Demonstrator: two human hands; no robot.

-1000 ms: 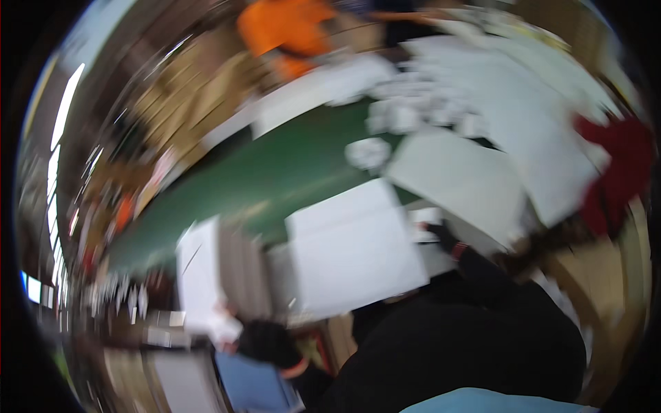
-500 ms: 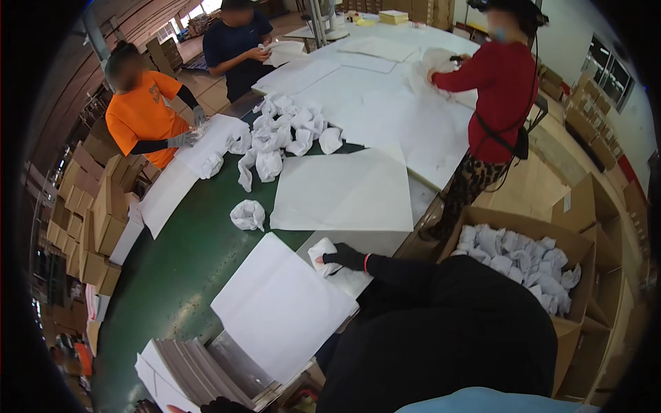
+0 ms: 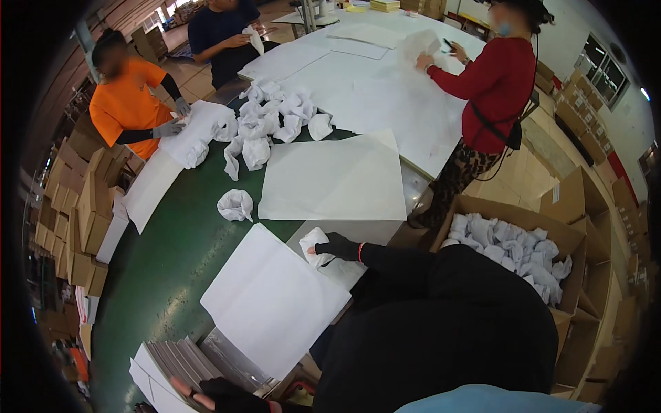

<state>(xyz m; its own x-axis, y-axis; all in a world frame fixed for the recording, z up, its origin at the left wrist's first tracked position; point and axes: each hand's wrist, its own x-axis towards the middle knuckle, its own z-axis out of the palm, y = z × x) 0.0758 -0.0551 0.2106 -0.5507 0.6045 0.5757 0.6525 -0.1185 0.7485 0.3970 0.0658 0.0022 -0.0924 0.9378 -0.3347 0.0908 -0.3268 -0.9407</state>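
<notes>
My right hand [image 3: 339, 248], in a black fingerless glove with a red band at the wrist, is closed on a white paper-wrapped bundle [image 3: 315, 242] at the right edge of a white paper sheet [image 3: 272, 296]. At the bottom left my left hand [image 3: 224, 396], also in black, has its fingers stretched out against a stack of thin grey-white boards [image 3: 175, 368]. The sheet slopes between the two hands, partly over a clear plastic-looking sleeve [image 3: 231, 354]. Just beyond the bundle lies a larger pale sheet [image 3: 334, 179].
A ring-shaped paper bundle [image 3: 235, 205] sits on the green table [image 3: 165, 268], with a heap of bundles [image 3: 265, 120] farther back. On my right is a carton [image 3: 454, 206] of bundles. People in orange [image 3: 131, 103], dark blue [image 3: 224, 34] and red [image 3: 485, 82] stand around the tables.
My left hand has come farther into view, onto the stack of boards. My right hand keeps its hold on the bundle. The whole view has shifted slightly.
</notes>
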